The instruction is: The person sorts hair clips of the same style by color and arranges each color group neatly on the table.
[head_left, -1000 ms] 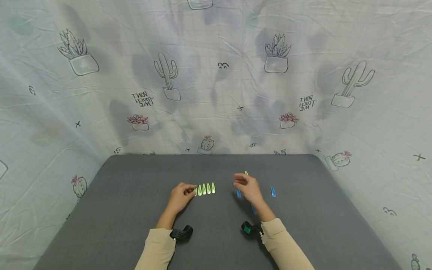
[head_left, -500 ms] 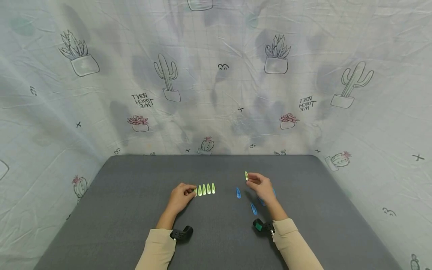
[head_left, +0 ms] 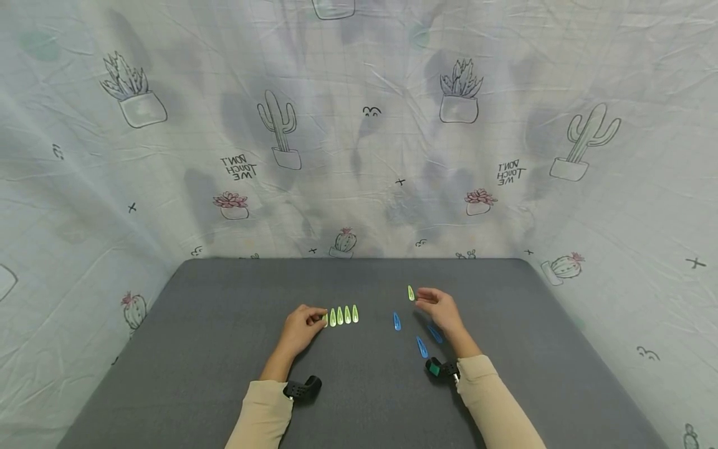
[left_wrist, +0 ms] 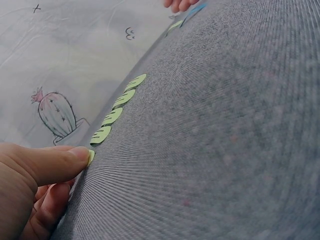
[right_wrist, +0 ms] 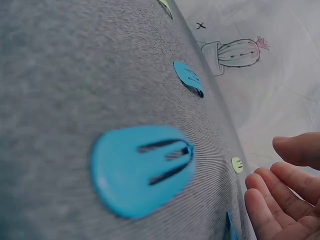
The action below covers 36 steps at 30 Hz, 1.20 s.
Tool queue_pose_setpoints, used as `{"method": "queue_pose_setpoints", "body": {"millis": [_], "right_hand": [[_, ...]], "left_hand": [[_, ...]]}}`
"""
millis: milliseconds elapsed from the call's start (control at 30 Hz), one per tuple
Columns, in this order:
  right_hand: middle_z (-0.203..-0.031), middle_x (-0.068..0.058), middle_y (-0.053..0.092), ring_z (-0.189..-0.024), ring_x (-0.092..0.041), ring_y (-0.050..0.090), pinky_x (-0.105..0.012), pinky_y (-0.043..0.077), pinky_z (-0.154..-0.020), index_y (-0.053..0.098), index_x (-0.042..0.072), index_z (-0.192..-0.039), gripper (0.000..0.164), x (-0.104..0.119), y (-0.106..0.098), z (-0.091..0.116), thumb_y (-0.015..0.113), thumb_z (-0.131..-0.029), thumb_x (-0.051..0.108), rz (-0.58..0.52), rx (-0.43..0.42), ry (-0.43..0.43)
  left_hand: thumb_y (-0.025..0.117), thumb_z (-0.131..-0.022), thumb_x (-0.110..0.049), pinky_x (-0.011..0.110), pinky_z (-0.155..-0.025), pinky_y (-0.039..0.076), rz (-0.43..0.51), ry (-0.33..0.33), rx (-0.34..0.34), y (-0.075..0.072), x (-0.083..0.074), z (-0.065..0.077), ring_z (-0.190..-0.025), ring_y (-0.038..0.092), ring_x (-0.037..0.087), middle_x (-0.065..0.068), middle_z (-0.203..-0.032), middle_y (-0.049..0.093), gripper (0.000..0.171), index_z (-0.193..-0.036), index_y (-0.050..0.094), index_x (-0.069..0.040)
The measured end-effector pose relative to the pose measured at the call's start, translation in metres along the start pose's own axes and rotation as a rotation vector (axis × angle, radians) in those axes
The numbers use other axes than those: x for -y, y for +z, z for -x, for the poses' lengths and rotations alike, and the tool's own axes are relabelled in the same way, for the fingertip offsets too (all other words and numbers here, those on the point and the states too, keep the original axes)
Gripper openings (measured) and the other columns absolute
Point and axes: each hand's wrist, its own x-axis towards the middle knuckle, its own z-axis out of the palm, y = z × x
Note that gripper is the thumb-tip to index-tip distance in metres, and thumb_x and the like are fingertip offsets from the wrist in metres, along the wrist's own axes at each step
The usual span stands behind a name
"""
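- Step in hand, my read: green clips getting lined up, one lone green one to be brought over; right hand looks to be at the pickup stage, grasp not made yet
- Left hand [head_left: 299,325]: thumb and fingers pinching the leftmost green clip [left_wrist: 91,157], at the left end of the row; most of that clip is covered
- Row of green clips [head_left: 339,315]: five counting the pinched one, side by side on the bench [head_left: 185,337], roughly upright as seen from the head view
- Right hand [head_left: 443,310]: released, fingers loose, nothing held; fingertips just beside the lone green clip [head_left: 411,293], a gap showing in the head view
- Lone green clip: flat on the bench, well apart from the row, beyond the blue clips [head_left: 422,347]; three blue ones visible, scattered near the right hand and forearm
- Next move calls for, likely: right thumb and fingers closing on the lone clip's edges, then a carry left to the row's right end; thin flat piece, could slide instead of lifting; blue clips best left undisturbed
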Motion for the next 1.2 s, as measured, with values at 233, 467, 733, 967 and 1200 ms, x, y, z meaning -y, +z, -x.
{"method": "queue_pose_setpoints", "body": {"millis": [233,467,733,967,1200], "right_hand": [[-0.123,-0.024,0.058,-0.114,-0.036,0.056,-0.044,0.046,-0.092,0.054,-0.007,-0.128,0.042,0.003,-0.001,-0.008,0.063,-0.089,0.007,0.035,0.024,0.038],[-0.123,-0.024,0.059,-0.113,-0.036,0.057,-0.044,0.047,-0.091,0.055,-0.007,-0.126,0.041,0.002,0.002,-0.016,0.064,-0.088,0.007,0.08,0.025,0.056],[-0.117,-0.023,0.061,-0.107,-0.033,0.06,-0.04,0.049,-0.086,0.057,-0.007,-0.122,0.037,0.003,0.005,-0.024,0.063,-0.087,0.004,0.131,0.025,0.082],[-0.109,-0.02,0.064,-0.099,-0.03,0.061,-0.036,0.051,-0.079,0.061,-0.005,-0.117,0.033,0.003,0.007,-0.032,0.065,-0.086,0.006,0.215,0.011,0.089],[-0.1,-0.014,0.067,-0.091,-0.027,0.062,-0.038,0.05,-0.078,0.065,-0.002,-0.112,0.03,0.004,0.011,-0.038,0.068,-0.084,0.007,0.33,-0.003,0.076]], "left_hand": [[0.073,-0.082,-0.011,0.028,-0.064,0.04,-0.009,0.0,0.004,0.0,0.0,0.003,-0.069,0.046,0.01,0.001,-0.083,0.057,0.021,-0.102,0.074,-0.011],[0.073,-0.081,-0.01,0.028,-0.064,0.04,-0.004,0.014,-0.01,0.002,0.002,0.004,-0.068,0.046,0.01,0.001,-0.082,0.057,0.02,-0.102,0.074,-0.01],[0.074,-0.081,-0.01,0.027,-0.064,0.04,-0.012,0.02,-0.018,0.003,0.002,0.006,-0.068,0.046,0.009,0.0,-0.082,0.057,0.02,-0.101,0.074,-0.011],[0.074,-0.081,-0.011,0.028,-0.064,0.04,-0.022,0.023,-0.024,0.004,0.002,0.006,-0.068,0.046,0.009,0.0,-0.082,0.057,0.02,-0.101,0.074,-0.011],[0.073,-0.081,-0.011,0.028,-0.064,0.039,-0.017,0.015,-0.019,0.003,0.002,0.006,-0.068,0.046,0.01,0.0,-0.082,0.057,0.02,-0.101,0.074,-0.011]]}}
